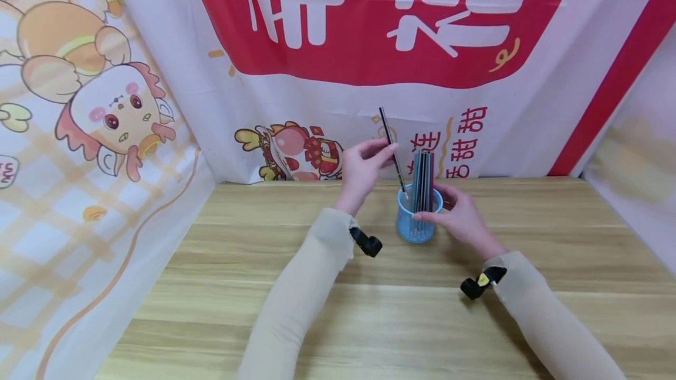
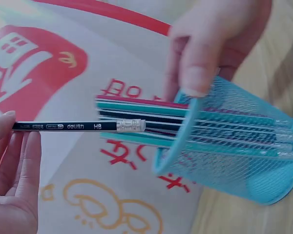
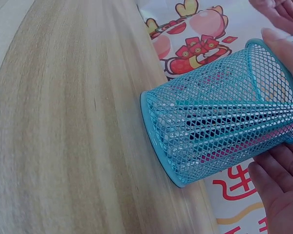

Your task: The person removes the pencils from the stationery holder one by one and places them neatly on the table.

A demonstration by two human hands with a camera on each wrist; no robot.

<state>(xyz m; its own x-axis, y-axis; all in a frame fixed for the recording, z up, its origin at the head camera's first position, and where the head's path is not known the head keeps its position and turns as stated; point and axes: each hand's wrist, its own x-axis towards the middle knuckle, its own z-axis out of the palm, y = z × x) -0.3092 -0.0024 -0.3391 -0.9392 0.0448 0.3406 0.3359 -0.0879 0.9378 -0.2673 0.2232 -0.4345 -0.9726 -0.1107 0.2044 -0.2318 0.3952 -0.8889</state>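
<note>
My left hand (image 1: 363,170) pinches a dark pencil (image 2: 78,126) between thumb and fingertips. Its silver ferrule and eraser end points down at the mouth of a light blue mesh pen cup (image 1: 414,228), overlapping the rim in the head view. Several green, black and red pencils (image 1: 424,175) stand bunched inside, eraser ends at the bottom, leaning to the right side. My right hand (image 1: 467,219) grips the cup near its rim, thumb on the near side and fingers round the far side. The cup stands upright on the table, and its mesh (image 3: 210,131) shows the pencils within.
The wooden table (image 1: 253,274) reaches back to a white and red printed cloth (image 1: 364,69) hanging close behind the cup. Another printed cloth (image 1: 174,221) hangs along the left. Each wrist wears a small black camera (image 1: 367,243).
</note>
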